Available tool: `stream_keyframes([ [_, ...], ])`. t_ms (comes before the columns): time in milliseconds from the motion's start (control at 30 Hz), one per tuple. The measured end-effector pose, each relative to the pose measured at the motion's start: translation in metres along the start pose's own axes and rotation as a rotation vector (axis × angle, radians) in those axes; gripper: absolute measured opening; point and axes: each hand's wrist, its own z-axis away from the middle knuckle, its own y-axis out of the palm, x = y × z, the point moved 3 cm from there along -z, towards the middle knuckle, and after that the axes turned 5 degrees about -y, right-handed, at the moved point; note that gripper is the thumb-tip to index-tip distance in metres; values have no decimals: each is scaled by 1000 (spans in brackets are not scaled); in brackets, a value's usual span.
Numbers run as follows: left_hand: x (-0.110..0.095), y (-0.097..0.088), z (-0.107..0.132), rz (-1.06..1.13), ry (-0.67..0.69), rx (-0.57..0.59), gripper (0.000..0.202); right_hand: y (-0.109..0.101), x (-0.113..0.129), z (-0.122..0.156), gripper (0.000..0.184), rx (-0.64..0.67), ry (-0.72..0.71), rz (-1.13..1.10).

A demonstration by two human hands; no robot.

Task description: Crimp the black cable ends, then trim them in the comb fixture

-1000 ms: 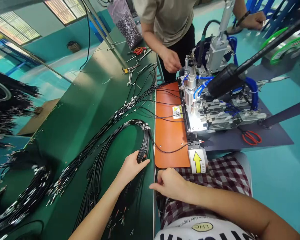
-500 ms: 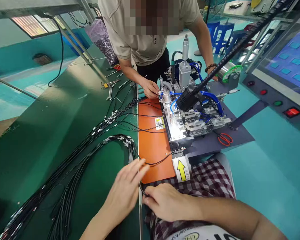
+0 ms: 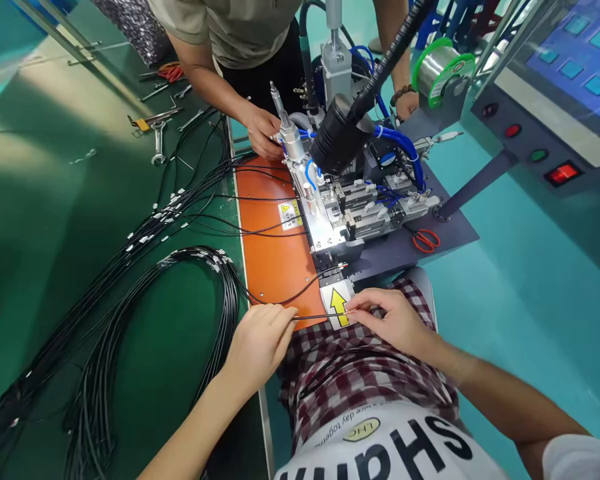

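Note:
My left hand [image 3: 260,340] pinches a thin black wire [image 3: 315,317] at the near edge of the orange plate [image 3: 270,260]. My right hand [image 3: 393,319] pinches the same wire's stripped end, just right of the white tag with a yellow arrow [image 3: 337,303]. The wire runs taut between both hands. Another black wire [image 3: 300,293] curves over the orange plate into the metal machine [image 3: 340,213]. A looped bundle of black wires [image 3: 215,280] lies on the green bench [image 3: 80,200] left of my left hand.
A person in a beige shirt [image 3: 230,27] stands across the bench, one hand [image 3: 263,130] at the machine's far end. Red scissors [image 3: 425,239] lie right of the machine. Wrenches [image 3: 155,130] lie at the back. A control panel [image 3: 545,107] with buttons is at the right.
Both hands have drawn one wire out of the bundle. My right hand moved right to the arrow tag with the wire's end. The camera tilted down and nearer to the machine.

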Motion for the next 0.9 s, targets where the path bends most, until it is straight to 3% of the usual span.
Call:
stream_keyframes([
  [133,-41,6,-21,148,-34,65,30,1,-1,-3,4,-22,-60,51],
  [233,-61,13,-35,394,-51,108,20,-1,-3,-4,4,-21,-56,93],
  [400,-54,27,-43,711,-228,141,15,-8,-8,-8,7,24,-116,257],
  [500,-43,30,-40,845,-366,100,17,-16,-11,-12,9,-20,-118,295],
  [600,-39,27,-37,879,-395,44,19,-21,-10,-13,8,-97,-4,151],
  [767,-45,22,-37,784,-316,-46,13,-2,-8,-13,16,72,204,-378],
  [900,-50,22,-36,714,-273,-110,8,10,-11,-15,18,79,270,-578],
])
